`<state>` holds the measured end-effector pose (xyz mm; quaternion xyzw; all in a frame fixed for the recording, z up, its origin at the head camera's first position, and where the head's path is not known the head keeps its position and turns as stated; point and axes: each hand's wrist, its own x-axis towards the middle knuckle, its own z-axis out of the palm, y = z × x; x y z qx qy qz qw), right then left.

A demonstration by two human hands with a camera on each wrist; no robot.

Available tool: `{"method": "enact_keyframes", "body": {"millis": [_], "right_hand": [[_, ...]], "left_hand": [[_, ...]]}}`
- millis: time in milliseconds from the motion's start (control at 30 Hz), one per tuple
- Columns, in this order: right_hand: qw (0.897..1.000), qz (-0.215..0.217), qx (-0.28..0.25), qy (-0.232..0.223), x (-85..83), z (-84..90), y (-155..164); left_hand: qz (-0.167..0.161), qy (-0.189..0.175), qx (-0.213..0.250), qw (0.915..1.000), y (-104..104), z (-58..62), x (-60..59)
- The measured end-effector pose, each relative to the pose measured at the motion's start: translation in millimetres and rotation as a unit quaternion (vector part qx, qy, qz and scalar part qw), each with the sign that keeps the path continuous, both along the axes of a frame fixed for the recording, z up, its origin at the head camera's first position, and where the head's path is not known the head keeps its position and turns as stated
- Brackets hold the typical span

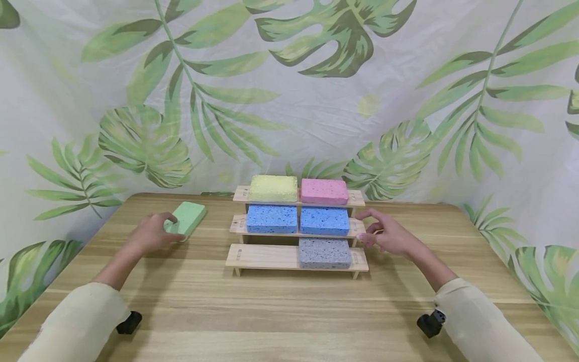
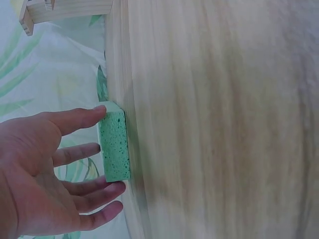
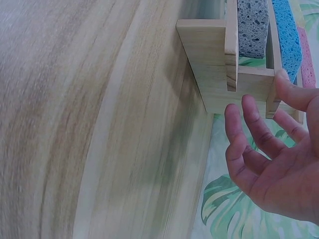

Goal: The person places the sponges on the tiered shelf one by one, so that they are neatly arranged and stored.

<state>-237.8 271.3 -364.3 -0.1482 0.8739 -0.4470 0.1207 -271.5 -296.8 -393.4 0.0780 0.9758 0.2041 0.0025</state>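
Green sponge (image 1: pixel 189 217) is lying flat on the wooden desk (image 1: pixel 280 301), left of the rack (image 1: pixel 267 257) and well apart from it. Left hand (image 1: pixel 151 234) is reaching onto its near end; in the left wrist view the fingers (image 2: pixel 79 119) are spreading wide around the sponge (image 2: pixel 114 146), the index tip touching one end and the lower fingertips touching the other, the palm standing off it. No closed grip is showing yet.

Right hand (image 1: pixel 389 235) is hovering just beside the rack's right end, fingers (image 3: pixel 249 124) loosely apart and slightly bent, holding nothing. Whether a fingertip is touching the rack's side panel (image 3: pixel 219 69) cannot be told.

Rack is standing mid-desk in three steps:
- top: yellow sponge (image 1: pixel 273 188), pink sponge (image 1: pixel 324 191)
- middle: two blue sponges (image 1: pixel 272 218), side by side
- bottom: grey sponge (image 1: pixel 324 252) on the right half, left half bare wood.

Leaf-print cloth (image 1: pixel 289 100) is hanging behind the desk. Both sleeves are pale cream.
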Motion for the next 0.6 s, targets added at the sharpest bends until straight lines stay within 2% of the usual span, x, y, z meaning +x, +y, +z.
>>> {"method": "enact_keyframes", "body": {"millis": [200,467,600], "right_hand": [[1.0,-0.002,0.001,-0.002,-0.6,-0.3,0.1],[1.0,0.002,0.004,0.006,0.1,0.7,-0.2],[1.0,0.004,0.003,0.008,-0.1,0.2,0.1]], "left_hand": [[-0.003,-0.012,-0.001,0.9999,-2.3,4.2,1.9],[0.014,-0.053,-0.027,0.9981,-2.4,7.4,3.8],[0.014,-0.062,-0.031,0.9975,-0.9,7.5,2.5]]}}
